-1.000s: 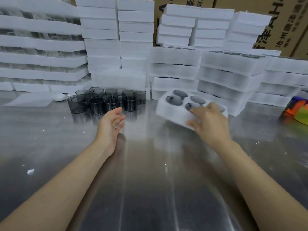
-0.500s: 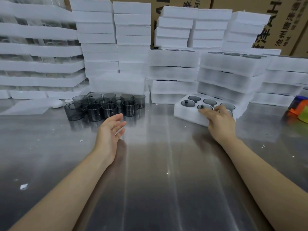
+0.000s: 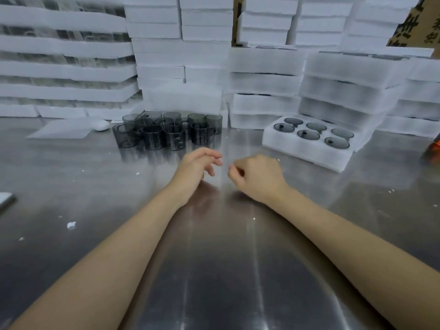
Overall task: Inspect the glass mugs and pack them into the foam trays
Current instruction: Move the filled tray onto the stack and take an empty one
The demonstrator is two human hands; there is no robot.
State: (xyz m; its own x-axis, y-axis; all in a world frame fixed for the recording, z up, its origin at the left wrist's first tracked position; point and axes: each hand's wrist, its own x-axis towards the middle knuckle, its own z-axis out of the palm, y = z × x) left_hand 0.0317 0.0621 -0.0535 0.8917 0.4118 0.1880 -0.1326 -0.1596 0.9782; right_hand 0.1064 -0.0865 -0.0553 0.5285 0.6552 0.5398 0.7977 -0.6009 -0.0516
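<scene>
Several smoky grey glass mugs (image 3: 164, 131) stand clustered on the steel table (image 3: 95, 186), just beyond my hands. To the right lies a white foam tray (image 3: 307, 148) with a mug sunk in each of its several round pockets. My left hand (image 3: 197, 167) hovers over the table's middle, fingers loosely apart, holding nothing. My right hand (image 3: 258, 176) is close beside it, fingers curled in, also empty. Neither hand touches a mug or the tray.
Tall stacks of white foam trays (image 3: 262, 79) line the whole back of the table, some showing glass between layers. Cardboard boxes (image 3: 414, 25) stand behind. A flat foam sheet (image 3: 62, 129) and a white rounded object (image 3: 100, 125) lie at left. Something orange (image 3: 435, 144) sits at the right edge.
My right hand let go of the filled foam tray, which now rests on the table at right, and drew back toward the middle beside my left hand.
</scene>
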